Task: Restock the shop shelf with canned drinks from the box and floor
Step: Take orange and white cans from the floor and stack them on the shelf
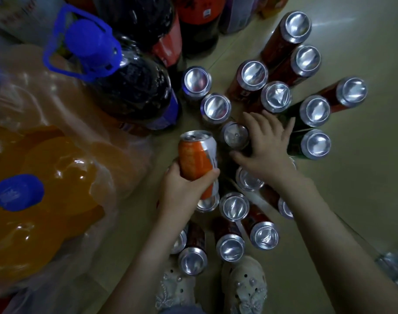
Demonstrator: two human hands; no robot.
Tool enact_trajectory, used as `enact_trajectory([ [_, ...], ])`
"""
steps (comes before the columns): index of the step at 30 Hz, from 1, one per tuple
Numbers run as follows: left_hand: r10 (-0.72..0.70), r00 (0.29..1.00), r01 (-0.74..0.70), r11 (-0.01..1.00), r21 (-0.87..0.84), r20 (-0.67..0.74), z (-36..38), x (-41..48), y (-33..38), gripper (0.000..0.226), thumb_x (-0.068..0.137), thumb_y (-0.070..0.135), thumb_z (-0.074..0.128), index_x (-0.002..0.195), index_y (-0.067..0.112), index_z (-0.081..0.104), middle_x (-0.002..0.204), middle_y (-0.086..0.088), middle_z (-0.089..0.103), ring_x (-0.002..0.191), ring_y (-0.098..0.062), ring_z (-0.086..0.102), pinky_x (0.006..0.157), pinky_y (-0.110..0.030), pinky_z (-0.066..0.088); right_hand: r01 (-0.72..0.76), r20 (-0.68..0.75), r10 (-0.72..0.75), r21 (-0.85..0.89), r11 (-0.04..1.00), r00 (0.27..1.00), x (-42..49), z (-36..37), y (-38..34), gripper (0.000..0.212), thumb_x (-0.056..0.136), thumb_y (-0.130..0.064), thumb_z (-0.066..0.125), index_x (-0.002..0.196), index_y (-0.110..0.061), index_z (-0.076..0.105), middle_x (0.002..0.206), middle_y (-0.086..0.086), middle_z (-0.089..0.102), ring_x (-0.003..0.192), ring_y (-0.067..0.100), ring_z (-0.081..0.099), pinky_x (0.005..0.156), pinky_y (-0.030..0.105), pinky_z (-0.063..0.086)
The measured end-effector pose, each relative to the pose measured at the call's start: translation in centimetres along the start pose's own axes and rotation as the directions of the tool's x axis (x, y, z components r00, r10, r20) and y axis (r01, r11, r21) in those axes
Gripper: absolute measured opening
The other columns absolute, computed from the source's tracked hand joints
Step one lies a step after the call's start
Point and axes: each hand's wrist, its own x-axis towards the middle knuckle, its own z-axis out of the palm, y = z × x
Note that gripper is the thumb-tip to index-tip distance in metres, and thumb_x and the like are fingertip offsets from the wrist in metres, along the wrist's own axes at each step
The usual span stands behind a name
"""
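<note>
Several drink cans stand on the floor (pixel 363 177), most with their bare silver bottoms up, among them red cans (pixel 281 39) and green cans (pixel 315 143). My left hand (pixel 182 189) grips an orange-and-silver can (pixel 197 157), lifted and tilted with its pull-tab end pointing away from me. My right hand (pixel 267 147) reaches over the cluster, fingers spread, touching a dark can (pixel 235 135) at the middle; whether it grips that can is unclear. No shelf or box shows.
Large cola bottles (pixel 134 87) with a blue handled cap stand at upper left. Plastic-wrapped orange soda bottles (pixel 46 189) with blue caps fill the left. My two pale clogs (pixel 248 284) are at the bottom, right behind the cans. Bare tiled floor lies to the right.
</note>
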Motion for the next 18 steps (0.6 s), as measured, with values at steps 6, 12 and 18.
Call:
enact_trajectory([
  [6,-0.026,0.999,0.026,1.0,-0.011,-0.022,1.1,0.0,1.2,0.053,0.057,0.042,0.084,0.103,0.028,0.061,0.095,0.008,0.07,0.088,-0.011,0.068,0.085,-0.042,0.054,-0.015,-0.079,0.007,-0.091,0.996,0.997,1.2,3.0,-0.6,0.074,0.06,-0.021,0.08,0.122,0.006,0.05,0.119,0.023,0.057,0.126,0.039,0.044,0.106,0.063,-0.002],
  [12,-0.014,1.0,0.016,0.999,0.05,-0.028,-0.2,-5.5,5.6,0.044,0.055,0.045,0.083,0.089,0.031,0.059,0.087,0.01,0.069,0.081,-0.009,0.067,0.08,-0.039,0.056,-0.008,-0.148,0.048,0.263,0.965,0.988,-3.6,-5.3,-4.5,0.071,0.066,-0.015,0.078,0.125,0.005,0.045,0.118,0.018,0.05,0.113,0.028,0.046,0.097,0.044,0.04],
  [18,-0.03,1.0,0.03,0.998,-0.059,0.008,-4.5,-17.5,15.2,0.046,0.061,0.033,0.086,0.099,0.021,0.064,0.087,0.006,0.072,0.079,-0.01,0.07,0.076,-0.031,0.057,-0.151,-0.131,0.294,0.627,0.765,0.947,-10.0,-22.5,-11.2,0.062,0.066,-0.019,0.078,0.118,-0.012,0.046,0.109,-0.003,0.043,0.099,-0.008,0.043,0.079,0.008,0.037],
])
